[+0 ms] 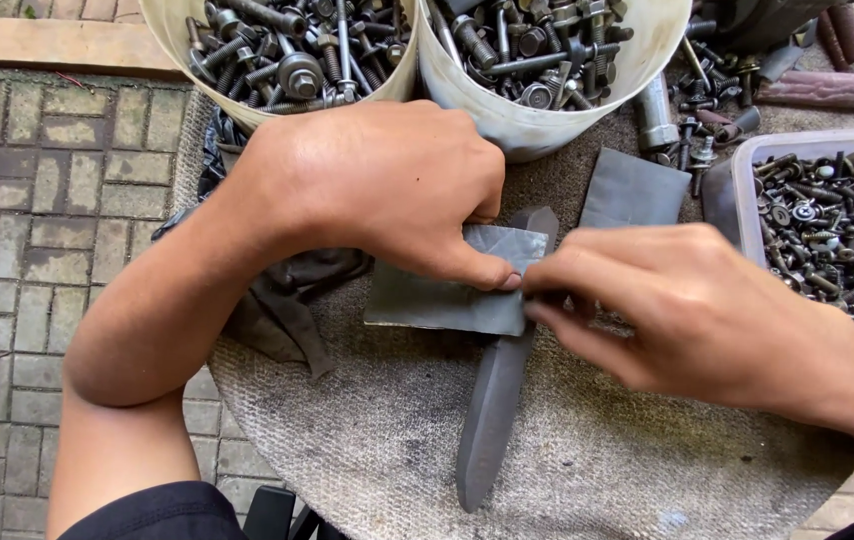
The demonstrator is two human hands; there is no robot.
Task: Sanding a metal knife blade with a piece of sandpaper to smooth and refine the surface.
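Observation:
My left hand [387, 185] presses down on a grey sheet of abrasive paper [437, 300], thumb tip at its right edge. The sheet is wrapped over a long dark grey blade-shaped bar [492, 410] that lies lengthwise on a round cloth-covered surface [377, 440]. My right hand [687, 310] pinches the sheet's right edge between thumb and forefinger, right beside my left thumb. The bar's upper tip [537, 222] shows above the sheet.
Two white buckets [537, 125] [237, 100] full of bolts and nuts stand at the far edge. A clear tray [747, 215] of small screws sits at right. Another grey sheet [632, 190] lies behind my right hand. A dark rag [282, 300] lies at left; brick paving [37, 220] lies below.

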